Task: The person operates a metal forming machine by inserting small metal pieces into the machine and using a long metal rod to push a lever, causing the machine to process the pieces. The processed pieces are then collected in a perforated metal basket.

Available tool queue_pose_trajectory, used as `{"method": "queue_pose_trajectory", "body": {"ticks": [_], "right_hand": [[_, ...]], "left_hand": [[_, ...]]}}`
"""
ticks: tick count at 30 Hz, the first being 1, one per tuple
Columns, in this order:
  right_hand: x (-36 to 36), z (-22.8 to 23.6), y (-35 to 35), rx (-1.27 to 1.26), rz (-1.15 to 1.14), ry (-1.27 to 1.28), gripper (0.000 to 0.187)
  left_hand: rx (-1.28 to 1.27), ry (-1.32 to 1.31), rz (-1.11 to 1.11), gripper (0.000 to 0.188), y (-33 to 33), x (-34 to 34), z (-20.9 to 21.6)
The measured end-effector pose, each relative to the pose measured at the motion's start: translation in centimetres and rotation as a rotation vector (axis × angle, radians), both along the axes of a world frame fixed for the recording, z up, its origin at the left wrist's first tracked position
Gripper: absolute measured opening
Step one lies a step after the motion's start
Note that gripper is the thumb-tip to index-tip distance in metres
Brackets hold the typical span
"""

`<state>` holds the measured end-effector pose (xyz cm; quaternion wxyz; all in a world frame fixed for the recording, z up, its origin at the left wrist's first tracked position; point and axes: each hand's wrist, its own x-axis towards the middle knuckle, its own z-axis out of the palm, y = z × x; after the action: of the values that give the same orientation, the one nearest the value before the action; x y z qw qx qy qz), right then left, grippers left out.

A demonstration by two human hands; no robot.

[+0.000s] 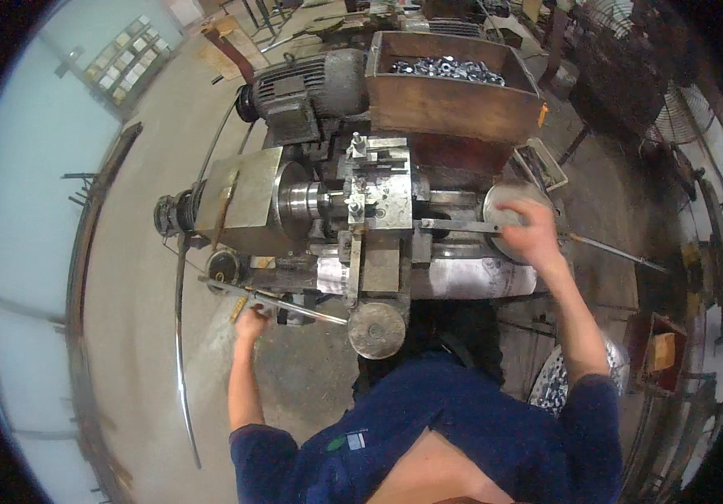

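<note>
Left hand [250, 322] fisted on long lever [277, 302] at 7 o'clock; right hand [532, 235] curled over round handwheel [508, 220] at 3 o'clock. Best feed steadily, sleeves off the spindle [303, 200].

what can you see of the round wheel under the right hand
The wheel is a pale grey metal disc at the right end of the machine, standing on edge, below the rusty brown hopper. Its face looks smooth and dull. The right hand lies over its right side, fingers curled on the rim, hiding that part. A flat metal bar reaches it from the left.
</note>
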<state>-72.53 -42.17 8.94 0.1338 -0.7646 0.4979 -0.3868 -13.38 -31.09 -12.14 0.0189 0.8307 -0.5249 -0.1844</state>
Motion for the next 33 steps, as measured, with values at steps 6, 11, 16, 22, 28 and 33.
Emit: {"method": "queue_pose_trajectory", "body": {"ticks": [6, 11, 16, 22, 28, 33], "right_hand": [[16.5, 1.1, -6.8, -0.158, 0.398, 0.119, 0.033], [25.1, 1.0, -8.7, 0.184, 0.404, 0.590, 0.030], [26.0, 0.1, -8.5, 0.150, 0.423, 0.679, 0.031], [25.7, -0.8, -8.7, 0.084, 0.421, 0.685, 0.027], [19.3, 5.8, -8.6, 0.134, 0.209, 0.587, 0.026], [8.8, 9.5, -14.6, 0.078, -0.138, 0.375, 0.020]], "left_hand": [[-0.655, -0.114, 0.144, 0.024, 4.9, 4.5, 14.4], [-0.439, -0.289, 0.527, 0.031, 14.0, 9.5, 17.2], [-0.304, -0.101, 0.887, 0.063, 18.7, 6.8, 10.3], [-0.366, -0.426, 0.807, 0.061, 16.9, -5.4, 11.3], [-0.248, -0.120, 0.601, 0.040, 16.7, -4.5, 14.4], [-0.448, -0.480, 0.102, 0.023, 10.3, -6.4, 17.8]]}}
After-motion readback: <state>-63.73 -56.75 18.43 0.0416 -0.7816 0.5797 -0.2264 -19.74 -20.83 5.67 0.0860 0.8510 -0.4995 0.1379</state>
